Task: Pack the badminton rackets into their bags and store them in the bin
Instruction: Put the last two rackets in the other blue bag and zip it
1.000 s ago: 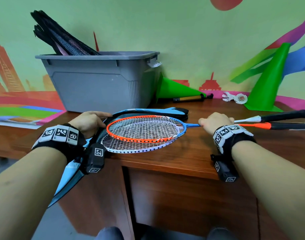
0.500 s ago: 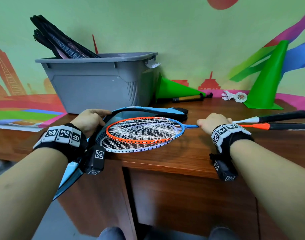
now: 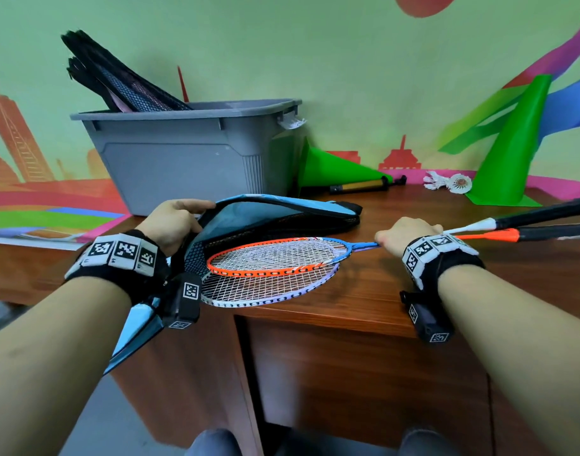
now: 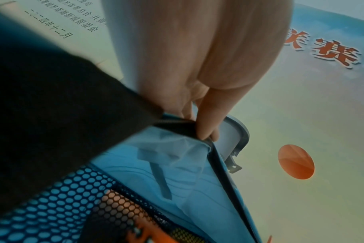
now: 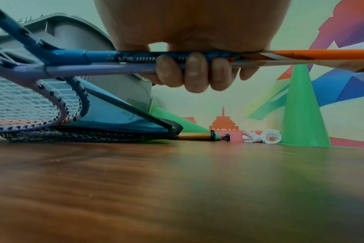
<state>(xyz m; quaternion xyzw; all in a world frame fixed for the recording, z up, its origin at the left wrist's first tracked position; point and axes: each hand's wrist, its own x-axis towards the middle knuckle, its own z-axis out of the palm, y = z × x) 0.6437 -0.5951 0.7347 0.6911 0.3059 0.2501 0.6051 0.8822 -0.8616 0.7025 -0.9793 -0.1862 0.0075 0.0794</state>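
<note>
Left hand (image 3: 175,222) pinches the upper edge of the blue bag (image 3: 269,213) at its zipper, fingers (image 4: 206,125) curled on the rim, lifting the flap so the mouth gapes toward the person's right. Right hand (image 3: 408,236) wraps both racket shafts together, fingers (image 5: 194,72) curled under them, so the two rackets (image 3: 269,261) move as one stack. Orange-framed head lies on top, pale-framed head under it, offset toward the surface edge. Heads sit at the bag mouth, the far rim of the orange one just under the raised flap, over the black mesh layer; the pale head's near edge overhangs the wooden surface (image 3: 364,291).

Key relation: racket long axis runs left-right, heads to the left, black grips sticking out right past the right hand. Bag opening lies directly left of the heads, along the same axis. Looks like insertion is just starting; next move likely a leftward push along the shafts while the left hand keeps the mouth wide. The pale head may catch on the mesh.

Grey bin (image 3: 183,153) stands behind the bag, dark bagged rackets (image 3: 117,77) already leaning in it.
</note>
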